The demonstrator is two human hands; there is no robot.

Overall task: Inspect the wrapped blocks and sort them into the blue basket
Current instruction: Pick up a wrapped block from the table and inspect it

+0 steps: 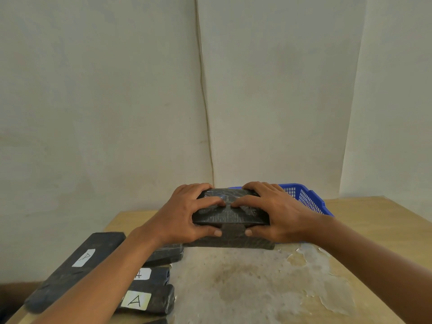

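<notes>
A: Where is the block right now?

B: The dark, film-wrapped rectangular block is held up in both hands, long axis running left to right across the view. The left hand is clamped on its left end and the right hand on its right end, each grip closed with fingers over the top and thumb against the near face.

A: And under it?

B: Another dark wrapped block lies just below, near the far edge of the worn wooden tabletop. I can't tell whether the two are touching.

A: Which way is the basket?

B: The blue slotted plastic basket sits right behind the held block, a little to the right, at the tabletop's far edge. So I'd judge the move is forward and slightly rightward, with the right hand nearer the basket.

A: Any writing?

B: None readable on the held block. Along the left edge of the tabletop, one wrapped block with a white label reads "A". A long dark block nearby has a white label with a faint mark I can't read for certain, and a third label is partly hidden by the left forearm
</notes>
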